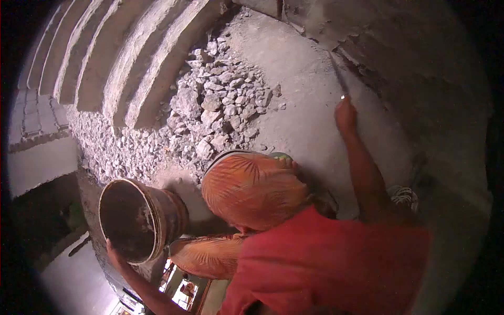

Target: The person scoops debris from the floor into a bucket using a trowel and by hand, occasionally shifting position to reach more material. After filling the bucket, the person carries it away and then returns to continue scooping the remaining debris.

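Bucket point(173, 212) is on the person's left side, with its round mouth showing; I cannot tell if it is upright or tilted. Its inside wall has some paler patches, and the bottom is too dark to read. The left hand point(115, 254) touches the rim of the bucket, but I cannot tell how closely its fingers are wrapped there. The right hand point(345, 116) is well apart from the bucket, far to its right, and is closed around a thin tool point(338, 73), which points away from the body. Grey rubble point(212, 102), of mixed size, lies beyond the bucket and to its right. Steps point(131, 63) are farther from the bucket, past this rubble. Orange shorts point(257, 189) cover the legs, just right of the bucket. Bare floor point(299, 58) extends beyond the bucket, well to its right.
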Available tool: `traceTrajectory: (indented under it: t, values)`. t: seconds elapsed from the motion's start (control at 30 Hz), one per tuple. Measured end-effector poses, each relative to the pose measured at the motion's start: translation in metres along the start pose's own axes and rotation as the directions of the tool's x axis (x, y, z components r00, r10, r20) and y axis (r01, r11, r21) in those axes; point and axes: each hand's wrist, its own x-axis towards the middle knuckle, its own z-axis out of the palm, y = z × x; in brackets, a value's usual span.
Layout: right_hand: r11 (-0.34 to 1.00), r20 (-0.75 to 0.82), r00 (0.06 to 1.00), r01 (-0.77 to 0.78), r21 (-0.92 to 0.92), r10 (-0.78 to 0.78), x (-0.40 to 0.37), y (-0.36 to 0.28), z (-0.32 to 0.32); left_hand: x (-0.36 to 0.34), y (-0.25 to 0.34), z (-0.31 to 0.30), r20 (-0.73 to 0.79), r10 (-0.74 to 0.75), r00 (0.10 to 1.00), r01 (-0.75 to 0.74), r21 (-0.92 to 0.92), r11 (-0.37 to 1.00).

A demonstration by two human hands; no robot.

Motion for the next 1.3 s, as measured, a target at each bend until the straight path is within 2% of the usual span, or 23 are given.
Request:
traceTrajectory:
  t: [0.03, 0.07, 0.13, 0.2, 0.23, 0.27, 0.33, 0.37, 0.43, 0.47, 0.5, 0.53, 0.57, 0.6, 0.67, 0.73, 0.77, 0.83, 0.9, 0.97, 1.1, 1.17, 1.3]
  values:
    - [1.000, -0.010, 1.000, 0.000, -0.003, 0.000, -0.002, 0.011, 0.020, 0.005, -0.009, 0.001, 0.017, 0.035, 0.999, -0.034, -0.038, 0.999]
    - [0.936, 0.173, 0.948, 0.299, -0.187, -0.269, -0.008, 0.030, 0.062, 0.012, -0.015, -0.002, 0.066, 0.025, 0.998, -0.017, -0.113, 0.993]
    - [0.758, 0.399, 0.795, 0.583, -0.293, -0.457, -0.033, 0.021, 0.068, 0.010, -0.016, -0.010, 0.117, 0.015, 0.993, 0.005, -0.172, 0.985]
    - [0.890, 0.401, 0.830, 0.451, -0.072, -0.388, -0.071, -0.052, 0.010, 0.002, 0.001, -0.001, 0.025, -0.152, 0.988, 0.154, -0.210, 0.966]
    - [0.889, 0.398, 0.830, 0.452, -0.070, -0.391, -0.060, -0.037, 0.020, -0.004, 0.002, 0.004, 0.023, -0.149, 0.989, 0.150, -0.212, 0.966]
    - [0.810, 0.470, 0.801, 0.527, -0.256, -0.371, -0.040, -0.011, 0.037, -0.011, 0.003, 0.007, 0.043, -0.122, 0.992, 0.129, -0.272, 0.954]
    - [0.941, 0.377, 0.900, 0.296, -0.164, -0.218, -0.039, 0.000, 0.031, -0.007, -0.003, -0.007, 0.059, -0.092, 0.994, 0.106, -0.315, 0.943]
    - [0.979, 0.325, 0.936, 0.178, -0.100, -0.137, -0.039, 0.004, 0.028, 0.007, -0.017, -0.019, 0.037, -0.037, 0.999, 0.039, -0.050, 0.998]
    - [0.968, 0.328, 0.926, 0.113, 0.224, -0.184, -0.024, 0.067, 0.102, 0.010, -0.021, -0.013, 0.043, 0.019, 0.999, -0.028, 0.210, 0.977]
    - [0.831, 0.444, 0.814, 0.507, -0.228, -0.375, -0.042, 0.033, 0.078, 0.005, -0.011, -0.004, 0.096, 0.027, 0.995, -0.030, 0.029, 0.999]
    - [0.367, 0.532, 0.651, 0.752, -0.548, -0.542, -0.061, -0.006, 0.047, -0.004, 0.003, 0.004, 0.144, 0.041, 0.989, -0.019, -0.147, 0.989]
    - [0.700, 0.490, 0.731, 0.651, -0.292, -0.476, -0.076, -0.025, 0.033, -0.009, 0.010, 0.007, 0.147, 0.042, 0.988, -0.021, -0.142, 0.990]
    - [0.903, 0.475, 0.792, 0.429, 0.016, -0.384, -0.080, -0.039, 0.025, -0.010, 0.016, 0.010, 0.113, -0.035, 0.993, 0.056, -0.195, 0.979]
    - [0.952, 0.457, 0.864, 0.288, -0.104, -0.211, -0.072, -0.052, 0.023, -0.011, 0.018, 0.012, 0.079, -0.114, 0.990, 0.131, -0.257, 0.958]
    - [0.939, 0.353, 0.913, 0.285, -0.192, -0.205, -0.036, -0.029, 0.039, -0.005, 0.006, 0.008, 0.074, -0.057, 0.996, 0.074, -0.258, 0.963]
    - [0.724, 0.228, 0.845, 0.533, -0.437, -0.484, 0.009, 0.021, 0.081, 0.006, -0.001, -0.001, 0.075, -0.008, 0.997, 0.027, -0.258, 0.966]
    - [0.704, 0.178, 0.829, 0.548, -0.452, -0.531, 0.015, 0.014, 0.076, 0.011, -0.003, -0.003, 0.145, -0.016, 0.989, 0.056, -0.275, 0.960]
    - [0.886, 0.213, 0.870, 0.462, -0.036, -0.445, 0.011, -0.018, 0.051, 0.006, 0.000, -0.002, 0.197, -0.033, 0.980, 0.093, -0.305, 0.948]
    - [0.933, 0.524, 0.797, 0.360, -0.014, -0.299, -0.013, -0.087, 0.018, -0.015, 0.031, 0.011, 0.090, -0.083, 0.992, 0.095, -0.131, 0.987]
    - [0.911, 0.557, 0.748, 0.410, 0.040, -0.361, -0.002, -0.122, 0.016, 0.006, 0.003, 0.000, -0.005, 0.031, 0.999, -0.031, 0.047, 0.998]
    - [0.841, 0.275, 0.811, 0.540, -0.012, -0.517, 0.123, -0.172, 0.066, -0.013, 0.044, 0.023, 0.012, 0.029, 0.999, -0.029, -0.015, 0.999]
    - [0.810, 0.190, 0.795, 0.586, 0.006, -0.576, 0.188, -0.225, 0.089, -0.012, 0.044, 0.020, -0.068, 0.024, 0.997, -0.017, 0.112, 0.994]
    - [0.837, 0.177, 0.819, 0.543, 0.073, -0.547, 0.203, -0.274, 0.151, -0.024, 0.059, 0.032, -0.118, 0.012, 0.993, -0.005, 0.052, 0.999]
